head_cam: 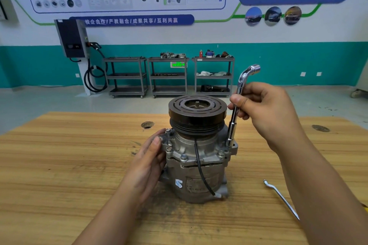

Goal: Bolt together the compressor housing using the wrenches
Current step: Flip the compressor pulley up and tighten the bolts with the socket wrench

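A grey metal compressor housing (201, 175) stands upright on the wooden table (59, 165), its dark pulley (197, 113) on top. Several bolts (183, 156) sit along its flange. My left hand (147, 163) lies against the housing's left side, fingers fairly straight, thumb near the upper left lug. My right hand (264, 111) grips the shaft of a chrome L-shaped socket wrench (236, 109). The wrench stands nearly upright, its lower socket on a bolt at the flange's right lug. A black cable (200, 169) runs down the front of the housing.
A second chrome wrench (280, 198) lies on the table to the right, partly hidden by my right forearm. Two round holes (147, 124) mark the tabletop. Three metal shelf carts (168, 75) and a wall charger (72, 38) stand far behind.
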Action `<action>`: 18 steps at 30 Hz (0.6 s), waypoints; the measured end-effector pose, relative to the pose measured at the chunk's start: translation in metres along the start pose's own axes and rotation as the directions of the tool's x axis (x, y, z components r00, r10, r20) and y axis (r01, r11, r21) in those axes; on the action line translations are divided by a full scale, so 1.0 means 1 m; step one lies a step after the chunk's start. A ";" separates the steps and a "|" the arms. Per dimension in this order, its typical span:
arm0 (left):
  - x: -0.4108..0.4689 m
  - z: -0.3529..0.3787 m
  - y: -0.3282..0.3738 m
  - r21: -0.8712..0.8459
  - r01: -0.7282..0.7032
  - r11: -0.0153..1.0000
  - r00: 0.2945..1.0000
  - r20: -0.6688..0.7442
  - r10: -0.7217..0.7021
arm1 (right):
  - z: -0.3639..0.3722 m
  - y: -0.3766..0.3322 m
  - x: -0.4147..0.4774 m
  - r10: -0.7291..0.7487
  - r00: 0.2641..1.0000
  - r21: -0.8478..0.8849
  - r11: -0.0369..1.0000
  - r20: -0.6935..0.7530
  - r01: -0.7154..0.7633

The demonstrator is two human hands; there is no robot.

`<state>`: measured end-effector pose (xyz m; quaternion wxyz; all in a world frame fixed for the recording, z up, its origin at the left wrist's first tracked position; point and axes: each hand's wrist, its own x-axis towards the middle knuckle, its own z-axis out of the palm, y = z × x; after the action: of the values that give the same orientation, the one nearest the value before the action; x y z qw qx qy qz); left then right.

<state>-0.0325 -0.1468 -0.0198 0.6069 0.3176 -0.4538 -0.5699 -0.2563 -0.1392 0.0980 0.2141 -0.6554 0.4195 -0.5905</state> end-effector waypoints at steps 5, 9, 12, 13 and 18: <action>0.001 -0.001 -0.002 -0.005 -0.006 1.000 1.000 0.002 0.006 | -0.023 -0.010 0.004 0.040 0.987 0.088 0.996 -0.155 -0.027; 0.000 0.002 -0.001 -0.003 -0.002 1.000 1.000 -0.018 0.002 | -0.034 -0.006 0.002 0.136 0.989 -0.181 0.973 -0.063 -0.146; 0.001 0.006 0.002 0.016 -0.004 1.000 1.000 -0.024 0.004 | -0.027 0.001 -0.002 0.195 0.974 -0.416 0.881 -0.117 -0.227; 0.002 0.008 0.002 0.014 -0.005 1.000 1.000 -0.027 0.006 | -0.025 0.005 -0.005 0.228 0.967 -0.498 0.829 -0.116 -0.255; 0.003 0.010 0.001 -0.018 -0.007 1.000 0.999 -0.052 0.006 | -0.015 0.040 -0.048 0.498 0.866 -0.711 0.628 0.056 -0.316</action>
<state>-0.0413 -0.1484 -0.0144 0.6231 0.3251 -0.4338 -0.5637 -0.2804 -0.1192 0.0416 0.1378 -0.6421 0.7136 -0.2440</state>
